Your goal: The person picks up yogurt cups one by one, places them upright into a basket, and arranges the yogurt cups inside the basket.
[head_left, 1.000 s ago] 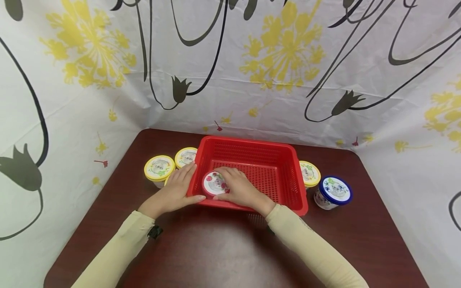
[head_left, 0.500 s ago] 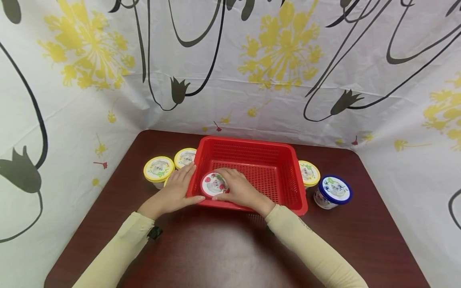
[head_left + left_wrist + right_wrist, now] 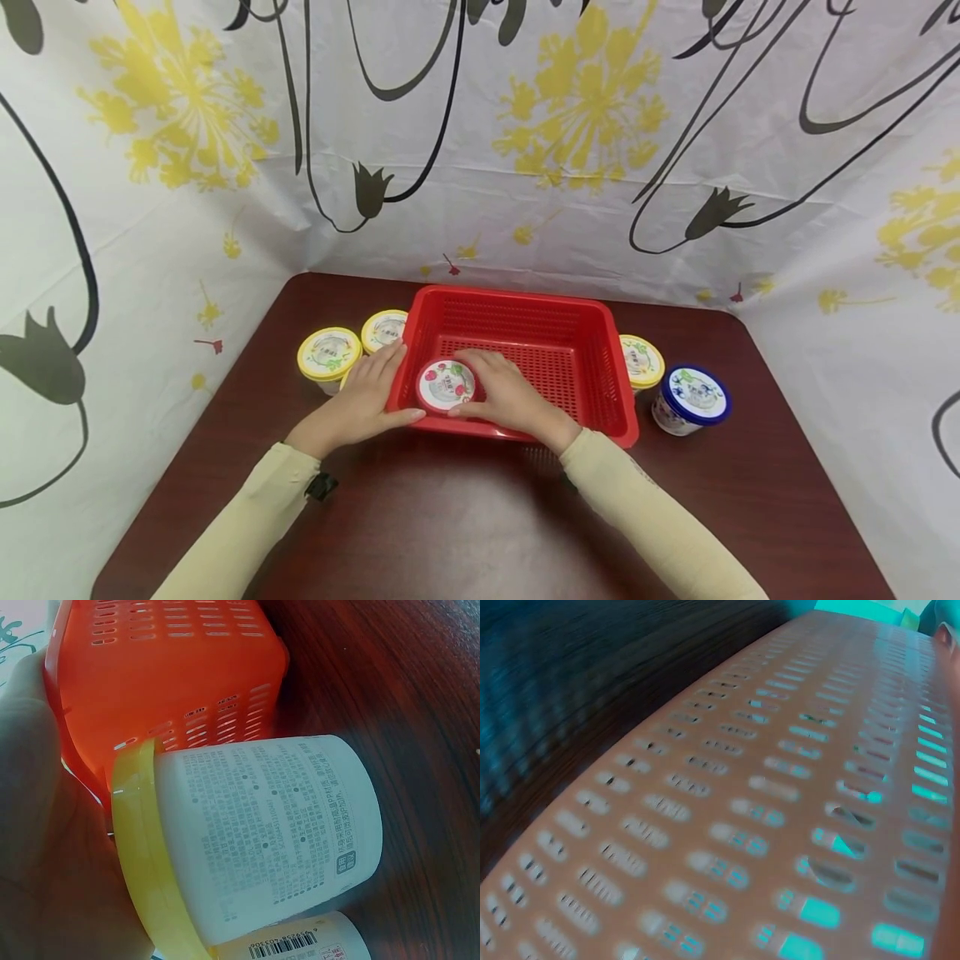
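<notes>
A tub with a white, cherry-printed lid and red rim [image 3: 446,386] sits in the front left corner of the red plastic basket [image 3: 525,296]. My right hand [image 3: 506,393] holds this tub from its right side, thumb in front and fingers behind. My left hand [image 3: 360,404] rests at the basket's front left corner, fingers stretched along the left rim and thumb along the front rim. Beside it in the left wrist view stands a yellow-lidded white tub [image 3: 270,825], just outside the slotted basket wall. Slotted basket wall [image 3: 727,787] fills much of the right wrist view.
Yellow-lidded tubs [image 3: 330,354] stand left of the basket. To its right are another yellow-lidded tub [image 3: 641,362] and a blue-lidded tub [image 3: 693,400]. All stand on a dark red-brown table [image 3: 465,517], with a flower-printed cloth [image 3: 480,125] behind.
The red-rimmed tub's lid has come more level, and more of it shows. My right hand has shifted slightly right around it. My left hand keeps its place on the basket corner.
</notes>
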### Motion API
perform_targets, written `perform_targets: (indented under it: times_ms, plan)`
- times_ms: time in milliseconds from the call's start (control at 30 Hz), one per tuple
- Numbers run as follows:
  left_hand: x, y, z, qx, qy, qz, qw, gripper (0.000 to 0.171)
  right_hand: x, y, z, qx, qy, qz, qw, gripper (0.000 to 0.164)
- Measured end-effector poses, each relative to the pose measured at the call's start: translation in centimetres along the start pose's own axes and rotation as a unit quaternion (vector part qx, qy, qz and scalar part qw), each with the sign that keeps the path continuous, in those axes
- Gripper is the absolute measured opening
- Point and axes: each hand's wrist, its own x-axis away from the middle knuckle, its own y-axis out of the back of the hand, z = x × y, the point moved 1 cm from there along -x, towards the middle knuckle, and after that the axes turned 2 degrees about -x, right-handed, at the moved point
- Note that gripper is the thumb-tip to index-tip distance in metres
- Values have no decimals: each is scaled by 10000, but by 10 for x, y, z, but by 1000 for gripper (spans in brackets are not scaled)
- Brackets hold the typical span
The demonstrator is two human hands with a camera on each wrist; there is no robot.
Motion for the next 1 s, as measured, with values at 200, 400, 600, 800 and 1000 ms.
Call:
perform_targets:
  times_ms: [200, 400, 600, 800, 1000]
  plan:
    - [2, 0, 0, 17, 16, 10, 10000, 116, 9, 10, -6, -3, -169, -44, 9998, 95]
    - [1, 0, 0, 23, 38, -6, 10000, 117, 17, 24, -16, 97, -170, -263, 9995, 94]
    - [1, 0, 0, 21, 44, 19, 10000, 118, 25, 35, -27, 210, -256, -450, 9984, 93]
    - [1, 2, 0, 8, 63, 8, 10000, 120, 33, 42, -34, 288, -251, -444, 9983, 94]
    - [1, 2, 0, -13, 40, 32, 10000, 119, 41, 50, -44, 384, -361, -513, 9973, 97]
